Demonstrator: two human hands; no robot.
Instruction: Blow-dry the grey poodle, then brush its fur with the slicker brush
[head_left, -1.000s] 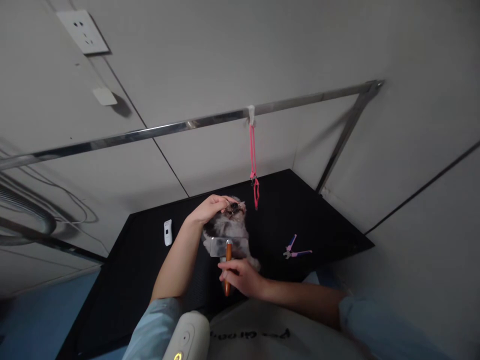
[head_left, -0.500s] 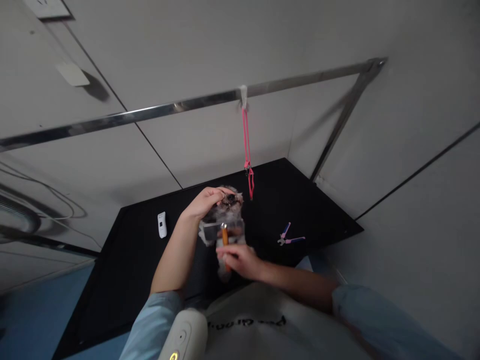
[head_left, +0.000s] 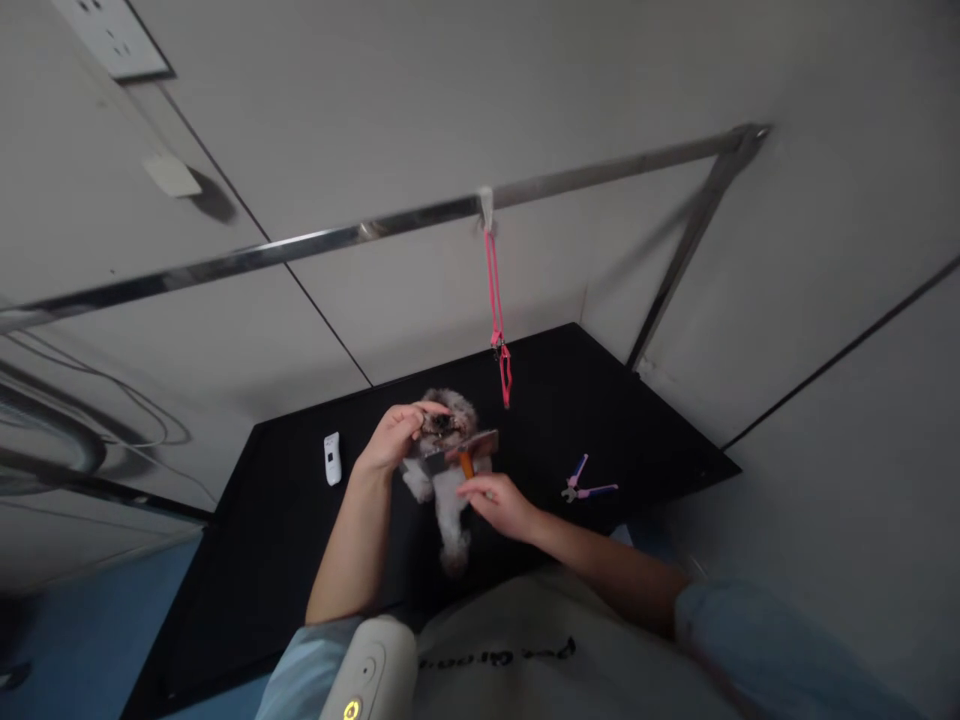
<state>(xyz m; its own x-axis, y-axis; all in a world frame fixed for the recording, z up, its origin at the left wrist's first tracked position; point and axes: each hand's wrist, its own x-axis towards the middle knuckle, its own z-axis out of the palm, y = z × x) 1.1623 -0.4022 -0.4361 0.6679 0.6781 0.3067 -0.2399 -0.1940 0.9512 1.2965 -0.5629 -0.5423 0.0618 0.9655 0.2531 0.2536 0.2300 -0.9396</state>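
A small grey and white dog (head_left: 450, 500) is on the black table (head_left: 292, 560), its face tilted up. My left hand (head_left: 397, 432) is closed on the side of the dog's muzzle, fingers across the fur by its nose. My right hand (head_left: 501, 503) grips the orange handle of a slicker brush (head_left: 466, 462). The brush's wide head lies tilted against the fur under the dog's chin. Part of the dog's chest is hidden behind the brush.
White clippers (head_left: 332, 459) lie on the table's left. Purple nail clippers (head_left: 585, 482) lie at the right. A pink loop leash (head_left: 496, 290) hangs from a metal bar (head_left: 420, 217) above the table. Cables and a hose run along the left wall.
The brush has moved up towards the dog's chin and tilted, with my right hand behind it. More of the dog's front leg shows. The whole view has shifted slightly.
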